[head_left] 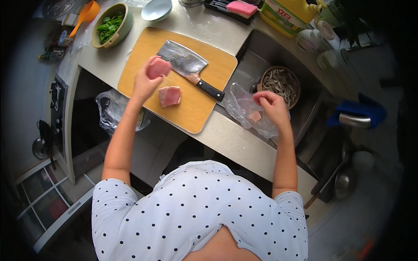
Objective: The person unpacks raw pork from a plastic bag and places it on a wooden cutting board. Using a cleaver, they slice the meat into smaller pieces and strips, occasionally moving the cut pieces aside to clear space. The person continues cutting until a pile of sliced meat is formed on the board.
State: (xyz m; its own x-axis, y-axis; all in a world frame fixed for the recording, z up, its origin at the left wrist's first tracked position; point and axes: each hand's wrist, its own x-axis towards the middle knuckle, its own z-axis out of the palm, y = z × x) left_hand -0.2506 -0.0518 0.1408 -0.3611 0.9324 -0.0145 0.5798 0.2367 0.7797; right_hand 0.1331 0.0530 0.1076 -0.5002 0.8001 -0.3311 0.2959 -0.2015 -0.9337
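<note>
1. Pink meat piece (158,68) gripped in the left hand (146,82), fingers closed around it, lifted above the near-left part of the wooden cutting board (143,48).
2. Second meat piece (170,96) lying flat on the board just below and right of the held one, apart from the hand; left hand clearly nearer to it than the right.
3. Cleaver (185,65) resting flat on the board, blade toward the far left, black handle pointing down-right toward the sink (265,54); long axis diagonal, just right of the held meat.
4. Right hand (270,104) pinched shut on a clear plastic bag (244,108) at the sink's edge, a small pink scrap inside.
5. Further out on the worktop (217,130): bowl of chopped greens (109,27), bowl of small dried fish (281,85) in the sink.
</note>
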